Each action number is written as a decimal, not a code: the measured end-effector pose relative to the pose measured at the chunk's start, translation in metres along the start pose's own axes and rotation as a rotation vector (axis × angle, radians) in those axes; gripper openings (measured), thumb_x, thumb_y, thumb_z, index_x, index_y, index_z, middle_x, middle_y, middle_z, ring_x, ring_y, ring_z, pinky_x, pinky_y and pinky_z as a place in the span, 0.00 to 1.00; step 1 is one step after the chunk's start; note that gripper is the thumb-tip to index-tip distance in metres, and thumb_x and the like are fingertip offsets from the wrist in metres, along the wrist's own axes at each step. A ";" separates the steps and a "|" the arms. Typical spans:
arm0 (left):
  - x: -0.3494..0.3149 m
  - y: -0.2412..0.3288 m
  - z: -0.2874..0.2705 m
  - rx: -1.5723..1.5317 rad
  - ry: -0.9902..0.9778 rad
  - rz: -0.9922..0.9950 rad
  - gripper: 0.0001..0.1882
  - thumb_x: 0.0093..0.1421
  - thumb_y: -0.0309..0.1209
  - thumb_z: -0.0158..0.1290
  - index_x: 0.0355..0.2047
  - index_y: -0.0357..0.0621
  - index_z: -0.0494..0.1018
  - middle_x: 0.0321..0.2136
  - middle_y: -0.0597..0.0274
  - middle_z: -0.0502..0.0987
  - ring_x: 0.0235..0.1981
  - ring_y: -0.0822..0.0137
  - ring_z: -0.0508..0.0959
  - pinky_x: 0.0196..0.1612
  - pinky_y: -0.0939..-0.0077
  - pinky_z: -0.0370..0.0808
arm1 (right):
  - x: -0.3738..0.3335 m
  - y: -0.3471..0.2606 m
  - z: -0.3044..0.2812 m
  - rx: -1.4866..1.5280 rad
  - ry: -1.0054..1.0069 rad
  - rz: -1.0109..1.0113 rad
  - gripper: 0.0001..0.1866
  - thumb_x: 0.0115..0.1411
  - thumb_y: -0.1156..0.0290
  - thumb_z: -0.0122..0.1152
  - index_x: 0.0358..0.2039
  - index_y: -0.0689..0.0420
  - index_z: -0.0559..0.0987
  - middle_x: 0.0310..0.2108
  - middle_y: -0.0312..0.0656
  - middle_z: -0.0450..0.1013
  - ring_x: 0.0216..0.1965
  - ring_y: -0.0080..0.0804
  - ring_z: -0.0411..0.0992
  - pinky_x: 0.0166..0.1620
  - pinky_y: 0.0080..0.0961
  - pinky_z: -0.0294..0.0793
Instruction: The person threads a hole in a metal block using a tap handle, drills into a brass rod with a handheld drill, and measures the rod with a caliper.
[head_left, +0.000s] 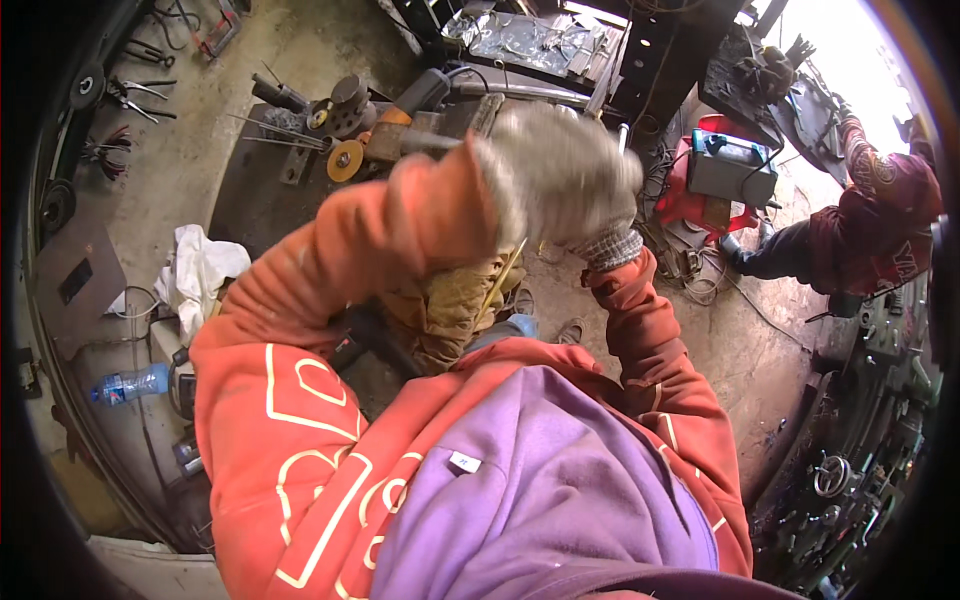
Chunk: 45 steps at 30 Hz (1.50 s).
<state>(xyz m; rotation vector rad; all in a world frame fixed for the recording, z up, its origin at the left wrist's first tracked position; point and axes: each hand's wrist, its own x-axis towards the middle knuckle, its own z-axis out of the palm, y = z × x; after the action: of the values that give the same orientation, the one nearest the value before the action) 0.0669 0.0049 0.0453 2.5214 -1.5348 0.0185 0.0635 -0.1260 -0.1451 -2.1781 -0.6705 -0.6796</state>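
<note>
My left hand [565, 165], in a thick grey work glove, reaches across in front of me and is smeared by motion. Just below it, the knitted cuff of my right hand [612, 248] shows; the left glove covers most of that hand. The two gloves overlap, and whether anything is held between them is hidden. An orange and dark angle grinder [420, 92] lies beyond my left forearm. Near it are a yellow disc [345, 160] and a dark metal work surface [250, 190]. A thin yellowish stick [500, 280] slants below the gloves, by brown cloth [450, 315].
A grey boxy machine [733, 168] sits on a red base among cables [700, 285] at the right. Another person in dark red [880, 215] is beyond it. Left, there are hanging pliers [140, 98], a white cloth [200, 270] and a plastic bottle [132, 384]. Metal machinery [850, 470] lines the right edge.
</note>
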 end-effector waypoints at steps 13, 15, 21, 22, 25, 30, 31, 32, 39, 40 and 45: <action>-0.014 -0.064 -0.016 -0.105 -0.061 -0.373 0.11 0.67 0.40 0.57 0.42 0.48 0.81 0.31 0.52 0.81 0.31 0.49 0.83 0.35 0.58 0.80 | 0.003 -0.028 -0.023 0.223 0.093 0.244 0.64 0.41 0.51 0.87 0.71 0.68 0.59 0.64 0.61 0.67 0.62 0.54 0.72 0.65 0.41 0.73; 0.004 -0.044 0.017 0.092 0.047 0.075 0.15 0.67 0.43 0.54 0.36 0.45 0.82 0.27 0.53 0.82 0.31 0.52 0.85 0.34 0.59 0.81 | 0.004 -0.024 -0.010 0.175 0.067 0.159 0.64 0.41 0.52 0.88 0.71 0.68 0.59 0.64 0.60 0.67 0.61 0.53 0.72 0.65 0.41 0.74; -0.070 0.012 -0.035 0.094 -0.336 0.203 0.10 0.63 0.41 0.59 0.39 0.53 0.81 0.24 0.59 0.78 0.25 0.55 0.81 0.28 0.63 0.77 | 0.005 -0.031 -0.025 0.287 0.154 0.208 0.67 0.39 0.53 0.89 0.72 0.68 0.58 0.62 0.58 0.68 0.60 0.52 0.73 0.64 0.40 0.75; -0.089 0.001 -0.043 0.173 -0.499 0.152 0.10 0.64 0.41 0.59 0.42 0.54 0.80 0.24 0.61 0.77 0.22 0.55 0.79 0.25 0.65 0.75 | 0.008 -0.031 -0.025 0.291 0.154 0.208 0.67 0.38 0.53 0.89 0.72 0.68 0.58 0.61 0.58 0.68 0.60 0.52 0.73 0.63 0.40 0.75; -0.115 -0.071 -0.039 0.463 -0.136 0.213 0.13 0.66 0.43 0.56 0.46 0.55 0.81 0.27 0.56 0.80 0.27 0.53 0.82 0.28 0.58 0.78 | 0.007 -0.026 -0.021 0.311 0.127 0.222 0.68 0.37 0.53 0.90 0.72 0.68 0.58 0.60 0.57 0.69 0.59 0.52 0.74 0.63 0.40 0.76; -0.023 -0.074 -0.034 0.038 -0.078 -0.390 0.20 0.61 0.38 0.63 0.51 0.44 0.80 0.38 0.47 0.84 0.36 0.50 0.84 0.40 0.58 0.81 | 0.009 -0.028 -0.029 0.243 0.127 0.231 0.70 0.36 0.50 0.90 0.72 0.66 0.58 0.58 0.57 0.71 0.56 0.54 0.76 0.60 0.41 0.78; -0.008 -0.063 -0.030 -0.261 -0.033 -0.340 0.22 0.58 0.41 0.65 0.48 0.40 0.80 0.34 0.44 0.84 0.38 0.46 0.84 0.42 0.56 0.81 | 0.015 -0.037 -0.042 0.170 0.164 0.165 0.69 0.35 0.49 0.90 0.72 0.64 0.58 0.56 0.57 0.73 0.54 0.55 0.78 0.58 0.43 0.79; -0.001 -0.059 -0.016 -0.200 0.106 -0.124 0.22 0.59 0.39 0.63 0.51 0.40 0.79 0.38 0.44 0.84 0.41 0.44 0.84 0.43 0.55 0.81 | 0.018 -0.043 -0.049 0.161 0.168 0.147 0.69 0.36 0.49 0.89 0.72 0.63 0.58 0.54 0.57 0.74 0.53 0.56 0.78 0.58 0.44 0.79; -0.016 -0.094 -0.004 -0.119 0.316 0.006 0.18 0.58 0.27 0.63 0.50 0.44 0.82 0.48 0.46 0.82 0.48 0.44 0.82 0.53 0.55 0.79 | 0.002 -0.033 -0.024 0.279 0.179 0.176 0.69 0.33 0.50 0.88 0.72 0.63 0.60 0.60 0.64 0.71 0.61 0.62 0.72 0.65 0.43 0.73; -0.030 -0.102 -0.003 -0.107 0.368 -0.009 0.10 0.61 0.28 0.61 0.43 0.42 0.82 0.41 0.49 0.82 0.43 0.46 0.82 0.48 0.55 0.79 | 0.001 -0.027 -0.020 0.268 0.143 0.221 0.68 0.33 0.50 0.88 0.71 0.64 0.60 0.60 0.64 0.71 0.61 0.62 0.72 0.65 0.43 0.73; -0.130 -0.014 -0.008 -0.402 -0.044 -0.169 0.07 0.67 0.33 0.56 0.34 0.47 0.81 0.30 0.56 0.81 0.33 0.56 0.82 0.37 0.56 0.77 | 0.020 -0.043 -0.046 0.264 0.088 0.351 0.69 0.32 0.48 0.88 0.71 0.65 0.60 0.61 0.65 0.70 0.60 0.62 0.73 0.65 0.44 0.73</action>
<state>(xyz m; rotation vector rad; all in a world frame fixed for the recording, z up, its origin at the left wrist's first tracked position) 0.0198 0.1264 0.0368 2.3256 -1.1897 -0.3362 0.0385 -0.1313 -0.0845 -1.9410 -0.2997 -0.4692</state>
